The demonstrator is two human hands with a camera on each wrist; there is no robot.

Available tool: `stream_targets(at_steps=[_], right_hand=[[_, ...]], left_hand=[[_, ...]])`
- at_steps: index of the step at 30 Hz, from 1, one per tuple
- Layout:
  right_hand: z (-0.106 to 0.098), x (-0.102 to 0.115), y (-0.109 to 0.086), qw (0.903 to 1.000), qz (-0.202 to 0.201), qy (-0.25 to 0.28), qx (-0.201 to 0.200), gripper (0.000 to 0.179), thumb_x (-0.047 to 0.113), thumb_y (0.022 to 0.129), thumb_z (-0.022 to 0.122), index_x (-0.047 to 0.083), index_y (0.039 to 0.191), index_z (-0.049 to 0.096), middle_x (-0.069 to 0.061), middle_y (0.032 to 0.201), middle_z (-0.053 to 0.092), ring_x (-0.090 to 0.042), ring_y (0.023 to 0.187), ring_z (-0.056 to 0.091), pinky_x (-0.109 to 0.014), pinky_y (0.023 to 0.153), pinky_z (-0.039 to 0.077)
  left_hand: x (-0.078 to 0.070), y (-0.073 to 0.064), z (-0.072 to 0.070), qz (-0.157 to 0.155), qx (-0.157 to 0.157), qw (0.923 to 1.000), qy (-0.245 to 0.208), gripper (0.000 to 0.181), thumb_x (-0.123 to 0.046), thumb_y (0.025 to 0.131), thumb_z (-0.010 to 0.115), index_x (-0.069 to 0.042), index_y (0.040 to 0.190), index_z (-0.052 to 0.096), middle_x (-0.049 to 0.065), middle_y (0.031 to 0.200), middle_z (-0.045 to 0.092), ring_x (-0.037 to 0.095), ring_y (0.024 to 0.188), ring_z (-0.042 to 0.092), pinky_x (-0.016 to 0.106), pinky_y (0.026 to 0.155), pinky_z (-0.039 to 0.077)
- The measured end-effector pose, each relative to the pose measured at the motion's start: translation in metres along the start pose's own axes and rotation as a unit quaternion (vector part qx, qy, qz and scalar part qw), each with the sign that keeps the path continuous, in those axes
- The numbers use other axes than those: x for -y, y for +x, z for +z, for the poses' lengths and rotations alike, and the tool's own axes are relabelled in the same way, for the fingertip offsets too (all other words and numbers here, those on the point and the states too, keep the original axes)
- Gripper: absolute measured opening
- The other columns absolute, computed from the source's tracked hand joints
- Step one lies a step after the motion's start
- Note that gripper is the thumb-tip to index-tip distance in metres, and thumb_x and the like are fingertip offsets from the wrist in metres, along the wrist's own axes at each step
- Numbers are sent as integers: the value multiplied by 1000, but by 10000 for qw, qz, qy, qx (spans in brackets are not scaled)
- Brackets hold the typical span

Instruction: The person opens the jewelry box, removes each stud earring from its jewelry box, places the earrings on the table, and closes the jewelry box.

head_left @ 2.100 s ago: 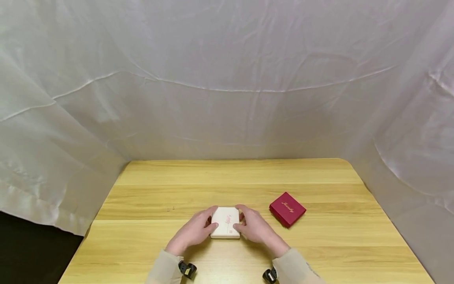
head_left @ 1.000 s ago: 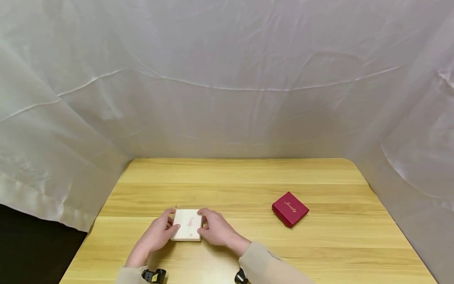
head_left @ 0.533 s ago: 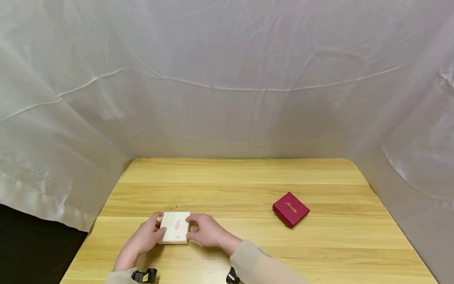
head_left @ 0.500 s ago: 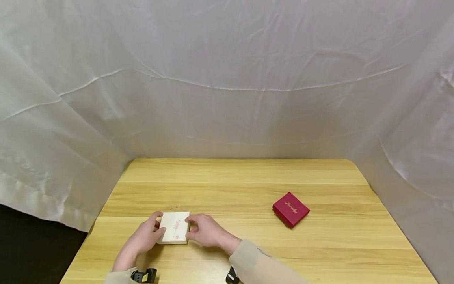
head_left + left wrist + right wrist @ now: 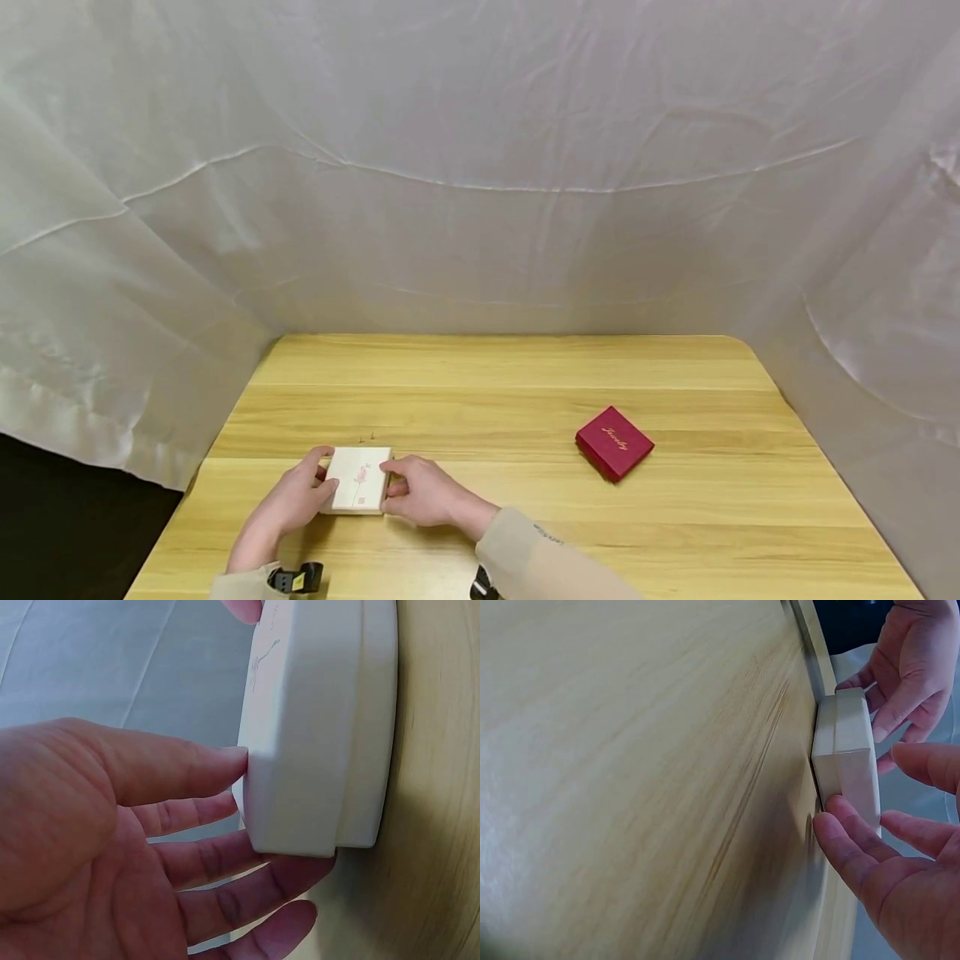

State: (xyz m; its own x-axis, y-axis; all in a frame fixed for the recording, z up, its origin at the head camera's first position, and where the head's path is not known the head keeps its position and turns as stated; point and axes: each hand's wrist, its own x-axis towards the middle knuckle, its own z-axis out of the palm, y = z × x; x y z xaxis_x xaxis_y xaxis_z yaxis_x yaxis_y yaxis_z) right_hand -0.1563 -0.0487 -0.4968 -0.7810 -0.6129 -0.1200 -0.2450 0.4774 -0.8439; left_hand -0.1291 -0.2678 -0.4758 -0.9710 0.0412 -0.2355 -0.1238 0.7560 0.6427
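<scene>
both hands have the white box (image 5: 357, 479) held between them, the left hand (image 5: 288, 500) at its left side, the right hand (image 5: 431, 496) at its right, thumbs at the nearer corners, each gripping its edge. it lies flat on the table (image 5: 525, 375), near square, no long axis i can pick out. just past its far edge sit two tiny items (image 5: 372, 435), too small to name, neither hand clearly nearer.
</scene>
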Motion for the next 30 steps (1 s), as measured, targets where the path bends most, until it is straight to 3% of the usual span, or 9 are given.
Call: stream_targets(at_steps=[7,17,24,30], right_hand=[[-6,-4,-5,9999,52,121,-1,60,12,84,77,6,139,54,-15,133,54,-6,89,61,-17,74,49],[-43,-13,-22,9991,-206,185,-325,64,16,89,73,6,146,44,-16,140,47,-25,108,60,-27,86,52],[-77,-28,-43,9969,-203,48,-754,66,21,91,71,9,148,40,-18,143,44,-33,114,58,-38,88,53],[-104,-42,-63,9926,-173,-173,-1188,67,25,93,70,6,149,39,-21,142,44,-37,119,53,-51,92,49]], left_hand=[[-1,0,-3,43,-78,9999,-76,55,-15,96,61,10,139,38,19,106,61,29,92,61,43,74,52],[-19,3,-5,491,-818,9954,81,63,-24,94,67,8,141,39,29,120,55,38,102,58,54,85,49],[-42,9,10,899,-1286,9876,75,57,-17,91,70,6,138,46,28,123,54,40,106,56,53,85,48],[-63,16,29,1059,-1178,9874,51,59,-23,92,70,1,140,47,25,129,53,38,111,55,53,86,49]])
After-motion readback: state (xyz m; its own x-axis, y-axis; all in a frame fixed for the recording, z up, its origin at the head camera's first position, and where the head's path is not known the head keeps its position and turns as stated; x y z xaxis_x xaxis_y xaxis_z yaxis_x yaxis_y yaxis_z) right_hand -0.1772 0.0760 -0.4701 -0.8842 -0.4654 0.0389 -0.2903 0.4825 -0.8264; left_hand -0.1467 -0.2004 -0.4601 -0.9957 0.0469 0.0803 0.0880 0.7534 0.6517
